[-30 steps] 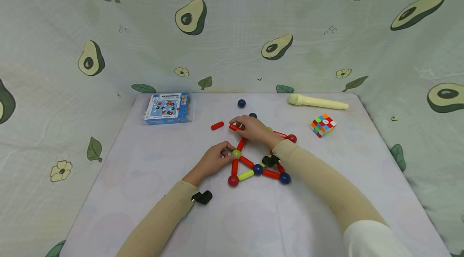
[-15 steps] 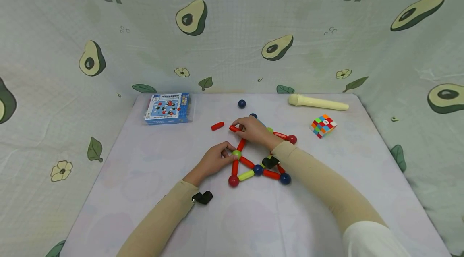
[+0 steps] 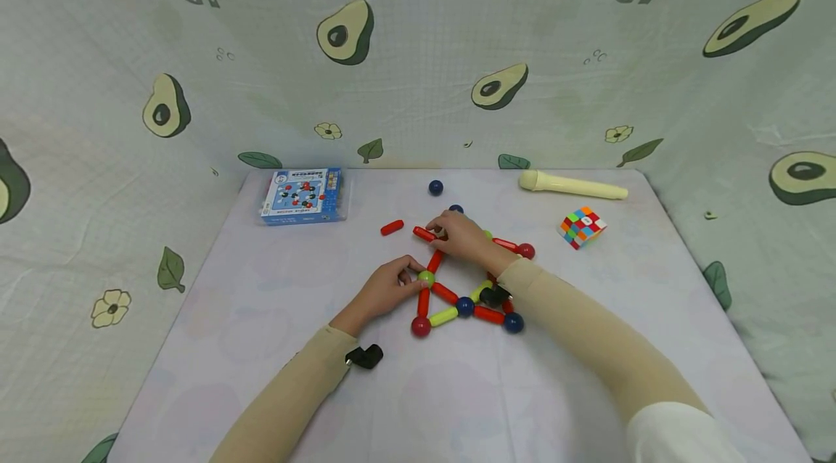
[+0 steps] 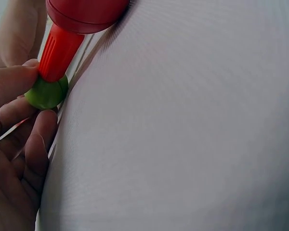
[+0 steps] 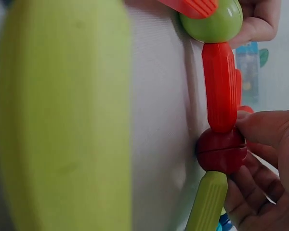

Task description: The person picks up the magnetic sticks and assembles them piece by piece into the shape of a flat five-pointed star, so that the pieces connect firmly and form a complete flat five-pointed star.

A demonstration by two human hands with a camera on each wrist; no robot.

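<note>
Her left hand (image 3: 390, 287) pinches the green ball (image 3: 426, 277) to steady the rod frame (image 3: 457, 303) mid-table (image 3: 261, 318), while the right hand (image 3: 464, 236) grips a red ball (image 5: 221, 150) joining rods at its top.

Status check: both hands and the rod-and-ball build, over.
Left hand pinches green ball. Right hand holds red ball at the frame's top joint. Loose red rod lies beside the right hand, apart.
</note>
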